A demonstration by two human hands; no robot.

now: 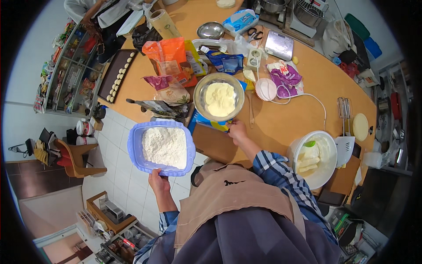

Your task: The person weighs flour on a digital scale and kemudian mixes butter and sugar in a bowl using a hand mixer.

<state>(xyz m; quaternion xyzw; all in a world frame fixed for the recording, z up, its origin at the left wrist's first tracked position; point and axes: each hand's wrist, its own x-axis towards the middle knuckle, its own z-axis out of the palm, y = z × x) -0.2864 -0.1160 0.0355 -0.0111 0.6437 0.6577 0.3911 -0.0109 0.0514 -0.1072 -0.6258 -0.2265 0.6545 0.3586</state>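
My left hand [161, 181] grips the near rim of a blue plastic tub [134, 147], held past the table's left front edge. White flour [164, 148] fills much of the tub. At the table's front, my right hand [238, 131] has its fingers closed on the edge of a blue and yellow packet [212, 122]. Above that packet is a metal bowl [198, 102] of pale yellow powder [220, 99], partly covering it. To the right, a white mixing bowl [333, 159] contains pale yellow blocks like butter or margarine [307, 163] and a green-tipped spatula [309, 144].
A hand mixer [344, 149] lies right of the white bowl. Opened bags [169, 90], a scale [279, 45], scissors [254, 34] and a power strip [254, 58] crowd the table. Dough balls line a dark tray [112, 70]. Another person [103, 20] stands at far left.
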